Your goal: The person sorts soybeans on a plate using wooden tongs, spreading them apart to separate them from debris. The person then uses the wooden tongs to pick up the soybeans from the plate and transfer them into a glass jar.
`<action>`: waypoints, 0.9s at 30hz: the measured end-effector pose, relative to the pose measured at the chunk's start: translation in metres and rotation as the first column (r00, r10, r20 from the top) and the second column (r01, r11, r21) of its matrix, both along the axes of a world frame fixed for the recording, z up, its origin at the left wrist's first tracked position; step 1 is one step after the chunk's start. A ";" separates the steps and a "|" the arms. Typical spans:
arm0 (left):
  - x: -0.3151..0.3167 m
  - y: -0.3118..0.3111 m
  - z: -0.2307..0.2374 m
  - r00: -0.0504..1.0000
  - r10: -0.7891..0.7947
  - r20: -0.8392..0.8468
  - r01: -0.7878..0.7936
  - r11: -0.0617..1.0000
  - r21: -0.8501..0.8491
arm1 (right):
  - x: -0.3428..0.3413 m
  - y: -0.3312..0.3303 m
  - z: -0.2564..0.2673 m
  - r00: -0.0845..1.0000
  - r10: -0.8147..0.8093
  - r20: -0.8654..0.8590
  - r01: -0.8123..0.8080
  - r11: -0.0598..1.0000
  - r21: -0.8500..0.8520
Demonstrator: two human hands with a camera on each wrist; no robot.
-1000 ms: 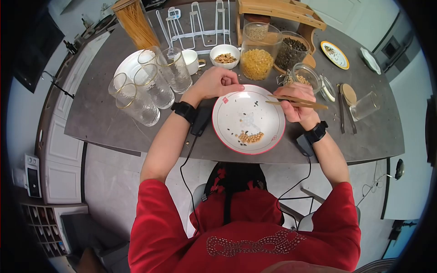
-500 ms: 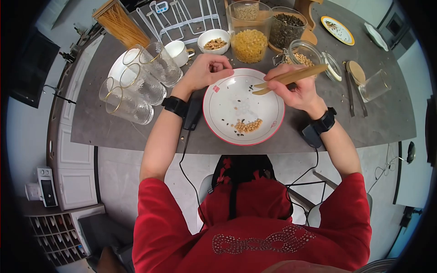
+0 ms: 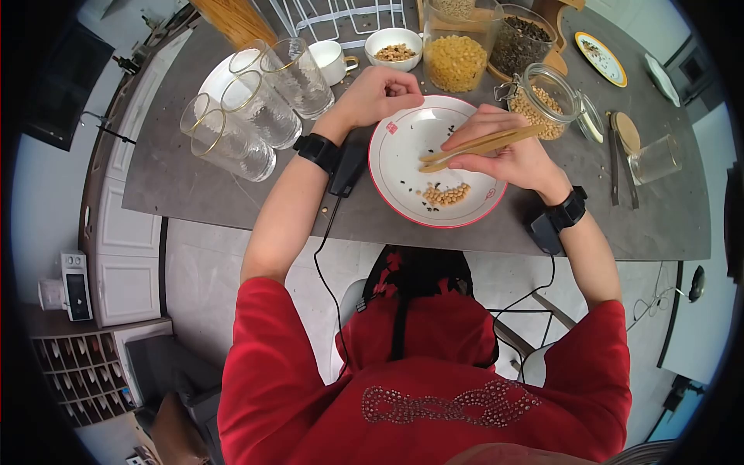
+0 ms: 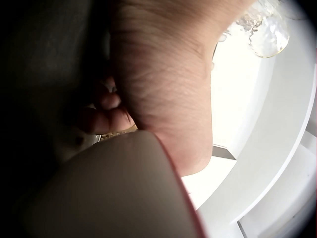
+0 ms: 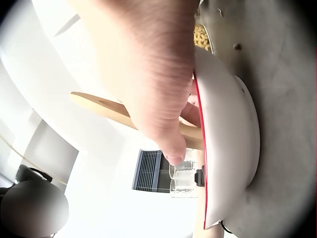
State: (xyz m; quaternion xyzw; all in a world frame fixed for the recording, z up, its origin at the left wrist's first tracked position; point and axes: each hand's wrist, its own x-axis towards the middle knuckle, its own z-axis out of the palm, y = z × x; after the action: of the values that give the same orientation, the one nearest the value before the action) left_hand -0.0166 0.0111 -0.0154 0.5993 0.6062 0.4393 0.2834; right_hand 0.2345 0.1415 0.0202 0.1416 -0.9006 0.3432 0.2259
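Note:
A white plate (image 3: 397, 174) with a red rim lies before the person, holding small tan beans (image 3: 451, 194) near its front and scattered dark bits. My right hand (image 3: 515, 155) grips wooden tongs (image 3: 482, 146) over the plate, their tips low over its middle. In the right wrist view, the tongs (image 5: 106, 108) pass behind the thumb, and the plate's side hides their tips. At the far left rim is my left hand (image 3: 376, 97), its thumb on the edge and its fingers curled; in the left wrist view those fingers show beyond the plate (image 4: 124, 183).
Several gold-rimmed glasses (image 3: 256, 108) stand left, beside a white cup (image 3: 329, 62). Behind the plate are a small bowl (image 3: 394, 50) and a jar of yellow pieces (image 3: 457, 63). An open jar of beans (image 3: 542, 105), dark tongs (image 3: 616, 167) and a tipped glass (image 3: 657, 160) are right.
My right hand has carried the tongs from the plate's right edge inward, and their tips have come down toward the middle. The left hand stays at the rim. The head view has shifted.

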 end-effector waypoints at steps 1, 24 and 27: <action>0.000 0.001 0.000 1.000 0.005 0.001 -0.005 1.000 0.005 | 0.001 -0.001 -0.002 0.999 -0.034 0.030 0.035 0.998 -0.048; -0.001 0.003 -0.005 1.000 0.027 0.007 -0.027 0.999 0.045 | 0.030 0.064 0.032 0.365 -0.699 -0.615 0.771 0.597 -0.222; -0.001 0.001 -0.002 0.999 0.028 -0.027 -0.027 0.999 0.042 | 0.030 0.057 0.025 0.531 -0.739 -0.414 0.662 0.667 -0.342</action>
State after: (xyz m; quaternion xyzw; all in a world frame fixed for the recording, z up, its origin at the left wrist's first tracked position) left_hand -0.0175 0.0126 -0.0171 0.6027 0.6090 0.4475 0.2563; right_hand 0.2642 0.1990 0.0457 -0.1617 -0.7567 0.2349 0.5883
